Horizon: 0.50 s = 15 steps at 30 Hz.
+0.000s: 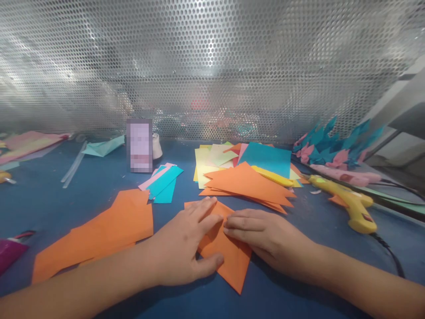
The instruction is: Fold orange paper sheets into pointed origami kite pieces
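Observation:
A folded sheet of orange paper (229, 257) lies on the blue table in front of me, one pointed corner toward me. My left hand (186, 246) rests over its left side, fingers spread and thumb touching the paper. From the right, my right hand (265, 235) presses its outstretched fingers flat on the upper right part of the same paper; its thumb is hidden. Just beyond lies a stack of folded orange papers (245, 184) with pointed ends. More orange paper (109, 226) lies to the left, partly behind my left forearm.
Blue and pink strips (166, 184), a phone-like blurred rectangle (139, 146) and a white spool (156, 146) stand farther back. Coloured sheets (265, 157) hold a yellow cutter (272, 176). At right are a yellow glue gun (360, 208), its cable and blue-pink paper pieces (338, 148). Perforated metal (209, 66) rises behind.

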Available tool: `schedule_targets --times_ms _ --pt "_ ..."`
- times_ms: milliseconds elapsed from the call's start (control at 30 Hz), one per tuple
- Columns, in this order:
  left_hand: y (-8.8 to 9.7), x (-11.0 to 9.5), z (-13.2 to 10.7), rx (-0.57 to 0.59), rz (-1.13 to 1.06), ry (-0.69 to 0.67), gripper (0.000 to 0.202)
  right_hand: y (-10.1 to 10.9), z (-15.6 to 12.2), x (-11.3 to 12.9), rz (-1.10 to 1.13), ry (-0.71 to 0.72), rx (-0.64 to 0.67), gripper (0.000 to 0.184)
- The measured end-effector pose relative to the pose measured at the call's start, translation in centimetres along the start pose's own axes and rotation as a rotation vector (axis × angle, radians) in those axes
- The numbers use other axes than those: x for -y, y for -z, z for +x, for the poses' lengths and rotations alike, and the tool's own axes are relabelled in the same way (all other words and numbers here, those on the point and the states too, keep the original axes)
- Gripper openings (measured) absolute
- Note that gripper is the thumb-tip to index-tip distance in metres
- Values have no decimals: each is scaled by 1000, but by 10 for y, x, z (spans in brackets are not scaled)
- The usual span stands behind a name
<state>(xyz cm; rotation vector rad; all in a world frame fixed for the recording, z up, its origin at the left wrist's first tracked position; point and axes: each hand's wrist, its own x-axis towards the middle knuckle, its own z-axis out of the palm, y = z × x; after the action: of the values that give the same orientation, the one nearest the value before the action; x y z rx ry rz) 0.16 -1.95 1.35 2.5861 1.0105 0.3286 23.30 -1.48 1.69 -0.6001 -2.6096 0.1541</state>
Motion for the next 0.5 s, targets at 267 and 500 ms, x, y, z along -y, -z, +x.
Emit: schedule_targets --times_ms 267,500 --pt "2 1 3 -27 2 -8 66 -1 0 0 34 -12 12 35" --pt "11 4 13 43 95 12 86 0 1 2 57 -51 43 35"
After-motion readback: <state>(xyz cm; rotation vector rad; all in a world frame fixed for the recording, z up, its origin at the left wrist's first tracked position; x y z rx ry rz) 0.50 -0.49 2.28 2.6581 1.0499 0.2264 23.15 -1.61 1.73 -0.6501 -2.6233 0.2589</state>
